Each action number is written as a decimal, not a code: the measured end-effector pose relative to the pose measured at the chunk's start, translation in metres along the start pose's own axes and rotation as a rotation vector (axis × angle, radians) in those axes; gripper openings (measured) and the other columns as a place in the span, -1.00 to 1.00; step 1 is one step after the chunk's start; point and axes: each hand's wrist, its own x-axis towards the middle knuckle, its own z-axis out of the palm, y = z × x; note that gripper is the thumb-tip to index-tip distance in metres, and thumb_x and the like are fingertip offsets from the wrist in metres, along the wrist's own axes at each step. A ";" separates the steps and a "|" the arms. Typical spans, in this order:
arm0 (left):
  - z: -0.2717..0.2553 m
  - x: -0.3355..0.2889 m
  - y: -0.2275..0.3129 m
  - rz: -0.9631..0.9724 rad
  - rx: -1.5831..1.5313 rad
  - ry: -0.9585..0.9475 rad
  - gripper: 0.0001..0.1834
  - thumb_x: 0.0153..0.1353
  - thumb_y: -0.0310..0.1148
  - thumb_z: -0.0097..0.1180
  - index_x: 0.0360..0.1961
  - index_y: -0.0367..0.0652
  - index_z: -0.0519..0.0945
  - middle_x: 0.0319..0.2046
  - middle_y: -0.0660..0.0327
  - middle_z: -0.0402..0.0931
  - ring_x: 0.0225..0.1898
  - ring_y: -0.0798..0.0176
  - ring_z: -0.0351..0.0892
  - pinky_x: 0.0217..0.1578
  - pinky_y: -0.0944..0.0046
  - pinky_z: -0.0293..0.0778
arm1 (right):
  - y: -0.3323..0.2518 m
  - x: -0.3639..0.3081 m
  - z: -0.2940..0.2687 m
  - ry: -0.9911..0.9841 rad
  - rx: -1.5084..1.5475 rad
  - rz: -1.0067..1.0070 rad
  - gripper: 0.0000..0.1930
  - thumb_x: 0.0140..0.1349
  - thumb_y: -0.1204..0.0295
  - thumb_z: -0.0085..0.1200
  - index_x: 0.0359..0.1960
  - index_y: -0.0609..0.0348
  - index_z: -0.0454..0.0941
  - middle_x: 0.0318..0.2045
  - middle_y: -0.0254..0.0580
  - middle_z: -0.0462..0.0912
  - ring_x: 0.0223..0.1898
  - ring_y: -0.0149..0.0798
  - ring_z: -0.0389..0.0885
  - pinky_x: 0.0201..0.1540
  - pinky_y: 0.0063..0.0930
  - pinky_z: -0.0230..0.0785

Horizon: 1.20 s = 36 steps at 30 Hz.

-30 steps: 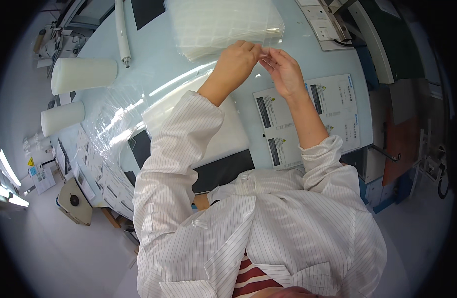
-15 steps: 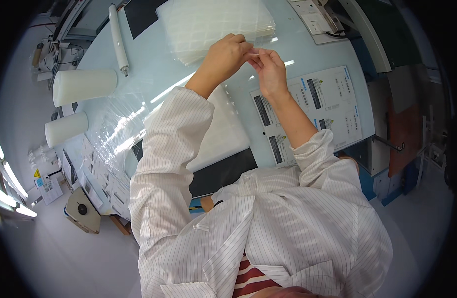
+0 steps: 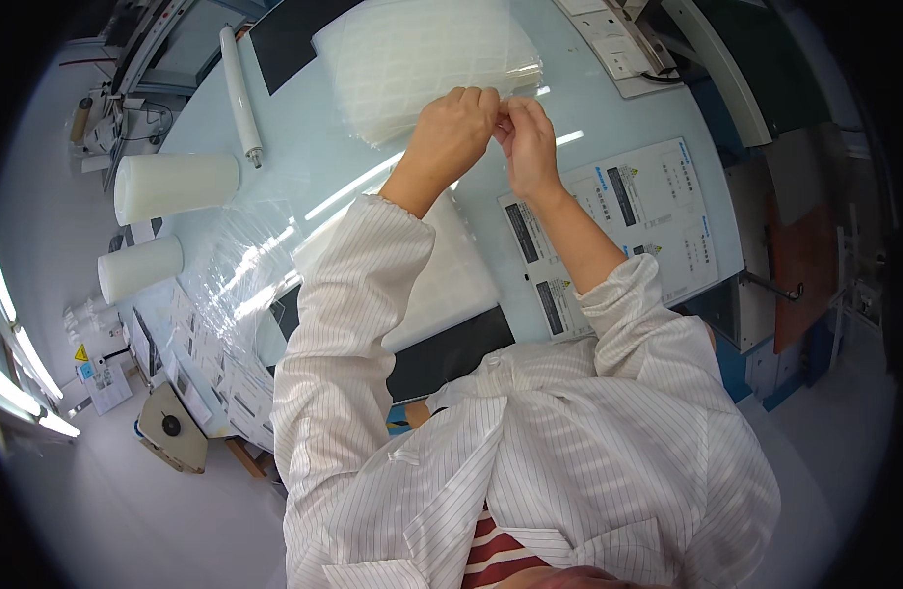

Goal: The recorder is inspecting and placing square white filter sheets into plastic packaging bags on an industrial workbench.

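Above the table my left hand [image 3: 451, 135] and my right hand [image 3: 530, 147] meet at the fingertips. Both are closed in a pinch. Whatever lies between the fingers is too small or hidden to make out. Just beyond them is a stack of translucent, grid-patterned plastic sheets [image 3: 427, 59]. A second pile of translucent white sheets [image 3: 451, 275] lies under my left forearm, on top of a black mat [image 3: 456, 348]. Printed white label sheets [image 3: 658, 211] with dark panels rest on the table beneath my right forearm.
Two white rolls [image 3: 177, 187] and a crumpled spread of clear film [image 3: 240, 260] occupy the table's left side. A thin white roller [image 3: 239, 93] lies farther back, near a black sheet [image 3: 294, 37]. Metal equipment [image 3: 623, 49] stands at the back right edge of the pale table [image 3: 530, 221].
My hands remain pinched together and have come slightly nearer to me relative to the far stack. The whole view has shifted a little, so the table things appear lower and farther right.
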 end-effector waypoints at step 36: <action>-0.006 -0.015 0.006 -0.044 -0.124 0.025 -0.91 0.03 -0.54 0.07 -0.39 -0.20 0.46 -0.42 0.11 0.56 -0.38 0.08 0.53 -0.41 0.16 0.48 | 0.003 0.024 -0.011 0.005 0.424 0.334 -0.68 0.43 0.31 -0.21 0.00 0.31 0.40 -0.06 -0.09 0.54 -0.07 -0.13 0.55 -0.06 -0.35 0.46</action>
